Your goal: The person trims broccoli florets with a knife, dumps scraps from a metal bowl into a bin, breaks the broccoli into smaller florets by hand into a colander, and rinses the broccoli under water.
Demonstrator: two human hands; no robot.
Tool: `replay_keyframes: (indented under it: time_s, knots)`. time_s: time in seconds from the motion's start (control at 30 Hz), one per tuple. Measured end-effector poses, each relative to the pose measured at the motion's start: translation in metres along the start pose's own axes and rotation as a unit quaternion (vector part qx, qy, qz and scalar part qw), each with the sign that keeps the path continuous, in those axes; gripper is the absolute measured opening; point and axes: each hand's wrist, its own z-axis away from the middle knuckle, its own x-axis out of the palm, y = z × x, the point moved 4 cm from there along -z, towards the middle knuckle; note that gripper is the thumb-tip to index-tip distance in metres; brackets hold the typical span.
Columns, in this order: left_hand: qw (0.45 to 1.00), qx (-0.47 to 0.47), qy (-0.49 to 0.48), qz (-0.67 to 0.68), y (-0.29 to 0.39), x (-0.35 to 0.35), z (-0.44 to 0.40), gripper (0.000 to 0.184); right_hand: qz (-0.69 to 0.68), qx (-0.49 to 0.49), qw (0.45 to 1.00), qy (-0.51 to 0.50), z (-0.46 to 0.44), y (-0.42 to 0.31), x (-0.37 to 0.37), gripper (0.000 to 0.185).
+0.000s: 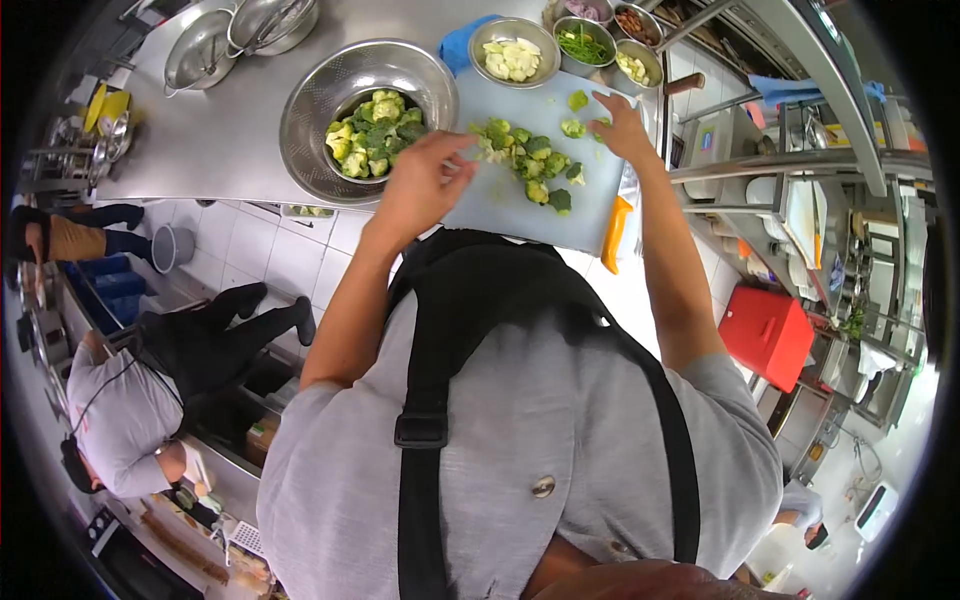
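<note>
A pile of green broccoli pieces (536,160) lies on the pale cutting board (490,210). My left hand (425,185) is over the board's left edge, thumb and fingers apart, with nothing visible between them. To its left stands a perforated steel colander (300,125) holding more broccoli florets (375,140). At the board's far right, my right hand (622,130) has its fingers spread beside a few loose green pieces (573,128); whether the fingertips touch them I cannot tell. An orange-handled knife (617,235) rests along the board's right edge.
Behind the board stand a bowl of pale slices (513,55), a bowl of chopped greens (585,45) and other small bowls. A blue cloth (465,42) lies beside them. Steel strainers (200,55) sit back left. A red bin (765,338) is right; another person (130,410) works left.
</note>
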Motion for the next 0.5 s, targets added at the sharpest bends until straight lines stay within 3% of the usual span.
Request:
replay_keyframes:
  time_s: [0.1, 0.2, 0.33, 0.5]
  knots:
    - [0.993, 0.033, -0.056, -0.099, -0.011, 0.037, -0.019, 0.028, -0.019, 0.045, 0.999, -0.010, 0.004, -0.029, 0.012, 0.057]
    - [0.979, 0.064, -0.030, -0.192, -0.031, 0.061, -0.040, 0.026, -0.019, -0.039, 0.999, -0.006, 0.006, -0.039, 0.023, 0.060]
    - [0.951, 0.149, -0.025, -0.271, -0.052, 0.092, -0.073, 0.025, -0.067, -0.120, 0.991, 0.009, 0.021, -0.053, 0.026, 0.045]
    - [0.927, 0.130, -0.099, -0.339, -0.065, 0.118, -0.091, 0.025, -0.178, -0.049, 0.983, 0.004, 0.019, -0.048, 0.025, 0.040]
